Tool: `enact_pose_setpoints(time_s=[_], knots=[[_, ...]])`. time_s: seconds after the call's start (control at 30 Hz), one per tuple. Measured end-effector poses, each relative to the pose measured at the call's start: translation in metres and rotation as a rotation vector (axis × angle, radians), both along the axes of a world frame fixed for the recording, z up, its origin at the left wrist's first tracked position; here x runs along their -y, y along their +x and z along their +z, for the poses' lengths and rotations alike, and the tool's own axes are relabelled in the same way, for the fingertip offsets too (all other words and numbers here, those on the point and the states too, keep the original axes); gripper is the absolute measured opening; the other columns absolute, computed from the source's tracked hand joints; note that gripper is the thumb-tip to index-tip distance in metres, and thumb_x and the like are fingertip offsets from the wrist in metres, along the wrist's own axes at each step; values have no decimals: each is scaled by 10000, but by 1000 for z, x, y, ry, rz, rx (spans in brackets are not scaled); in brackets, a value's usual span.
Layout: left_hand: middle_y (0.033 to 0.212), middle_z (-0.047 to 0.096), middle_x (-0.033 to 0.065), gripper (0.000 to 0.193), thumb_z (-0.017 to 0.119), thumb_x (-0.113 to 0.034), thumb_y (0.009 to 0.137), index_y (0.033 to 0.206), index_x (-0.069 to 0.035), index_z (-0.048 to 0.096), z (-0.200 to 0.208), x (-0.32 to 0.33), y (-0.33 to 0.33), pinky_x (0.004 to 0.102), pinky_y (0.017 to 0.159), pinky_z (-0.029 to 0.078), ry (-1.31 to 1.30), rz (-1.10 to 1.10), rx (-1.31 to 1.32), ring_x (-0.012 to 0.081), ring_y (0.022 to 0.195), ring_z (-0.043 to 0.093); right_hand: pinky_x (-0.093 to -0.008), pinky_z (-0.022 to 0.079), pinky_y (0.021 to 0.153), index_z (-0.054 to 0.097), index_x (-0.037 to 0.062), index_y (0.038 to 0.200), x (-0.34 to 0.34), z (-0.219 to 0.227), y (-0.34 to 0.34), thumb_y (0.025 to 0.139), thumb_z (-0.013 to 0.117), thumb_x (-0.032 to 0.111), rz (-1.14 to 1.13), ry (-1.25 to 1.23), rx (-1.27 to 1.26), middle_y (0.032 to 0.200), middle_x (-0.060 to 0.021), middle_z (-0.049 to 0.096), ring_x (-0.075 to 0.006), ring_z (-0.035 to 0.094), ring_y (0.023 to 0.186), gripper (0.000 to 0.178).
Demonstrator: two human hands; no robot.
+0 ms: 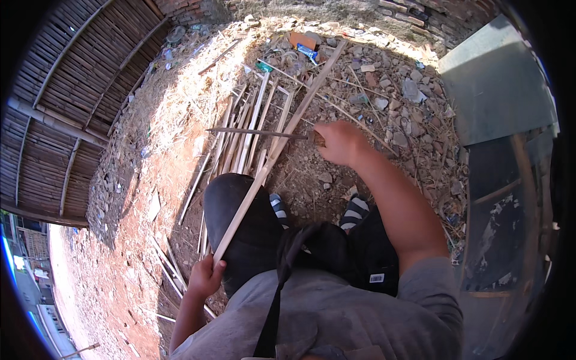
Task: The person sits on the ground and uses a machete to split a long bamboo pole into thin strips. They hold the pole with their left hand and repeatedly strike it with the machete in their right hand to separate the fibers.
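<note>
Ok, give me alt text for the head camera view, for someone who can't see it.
Seen from above, a seated person grips the near end of a long bamboo strip in the left hand while the right hand holds a long dark blade across it. More split bamboo strips lie on the rubble-strewn dirt ground ahead, beside a woven bamboo panel.

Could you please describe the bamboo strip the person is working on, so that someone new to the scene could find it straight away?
Start at the pile of split bamboo strips lying on the dirt ahead of the person's knees. One long pale strip crosses it diagonally, from the left hand gripping its near end to the rubble far ahead. Unlike its neighbours, it is raised, and the blade held by the right hand crosses it.
</note>
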State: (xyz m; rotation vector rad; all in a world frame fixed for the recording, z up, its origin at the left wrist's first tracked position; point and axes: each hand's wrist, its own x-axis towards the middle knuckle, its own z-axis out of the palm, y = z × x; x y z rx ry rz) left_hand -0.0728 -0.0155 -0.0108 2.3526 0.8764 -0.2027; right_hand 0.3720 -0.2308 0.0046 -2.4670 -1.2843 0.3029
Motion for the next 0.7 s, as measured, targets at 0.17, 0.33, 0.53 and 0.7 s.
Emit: enact_pose_setpoints(time_s=[0.17,0.33,0.53,0.7], knots=[[669,603,254,485,632,-439,955,780,3,534,-9,0,-5,519,604,468,77,6,-17,491,699,624,-500,533,710,563,95,897,-16,13,-32,769,711,212,242,-54,144,782,-133,660,-377,676,785,228],[663,595,252,467,632,-438,946,803,-6,530,-1,1,3,544,610,461,154,-54,-13,493,694,618,-491,540,719,617,93,931,7,-15,24,781,714,212,-133,188,-4,815,-167,679,-385,680,806,214],[623,573,234,480,628,-418,955,751,2,517,-8,2,-2,505,566,441,197,-86,37,463,633,610,-487,554,780,602,91,992,-3,5,-13,805,705,217,134,-22,67,882,-157,691,-373,689,880,248],[617,575,226,454,630,-410,954,778,-6,523,-12,-1,-4,513,572,449,165,-64,31,457,635,618,-486,556,780,629,90,1058,3,-8,3,806,710,214,92,-5,60,884,-167,694,-369,689,890,292]])
